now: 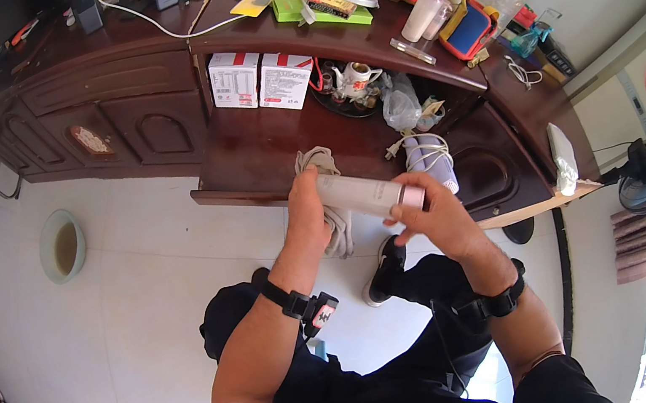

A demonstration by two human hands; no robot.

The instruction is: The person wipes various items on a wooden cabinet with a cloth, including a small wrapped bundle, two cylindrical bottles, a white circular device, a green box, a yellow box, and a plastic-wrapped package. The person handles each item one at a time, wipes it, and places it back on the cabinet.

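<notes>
Bottle (360,194) is tilted; the right hand (439,218) holds its capped end in curled fingers. The left hand (306,214) clasps the other end, fingers closed, with a cloth (340,237).

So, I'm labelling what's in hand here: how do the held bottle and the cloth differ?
Shape: the bottle is a straight cylinder; the cloth is bunched in soft folds.
Colour: the bottle is whitish with a pink end; the cloth is greyish beige.
Pose: the bottle spans from the left hand to the right hand; the cloth is by the left hand only.
Both are pale.
</notes>
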